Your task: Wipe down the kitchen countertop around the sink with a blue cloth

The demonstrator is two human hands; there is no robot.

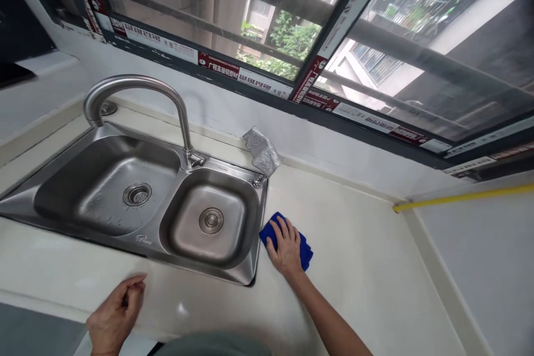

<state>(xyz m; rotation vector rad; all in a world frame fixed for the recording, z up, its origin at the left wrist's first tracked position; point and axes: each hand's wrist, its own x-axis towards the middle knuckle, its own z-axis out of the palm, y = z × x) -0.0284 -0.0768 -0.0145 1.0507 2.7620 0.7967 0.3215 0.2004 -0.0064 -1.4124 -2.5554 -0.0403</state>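
Observation:
My right hand presses a folded blue cloth flat against the white countertop, just right of the sink. Its fingers spread over the cloth, covering the middle. My left hand hovers by the counter's front edge, fingers curled in and nothing visible in them. Between and beyond the hands lies a stainless steel double sink. The larger left basin has water drops on its bottom; the smaller right basin is nearest to the cloth.
A curved steel faucet rises behind the sink, its spout over the left basin. Crumpled silver wrap lies at the back right corner of the sink. A window frame runs above the backsplash. A yellow pipe crosses the right wall.

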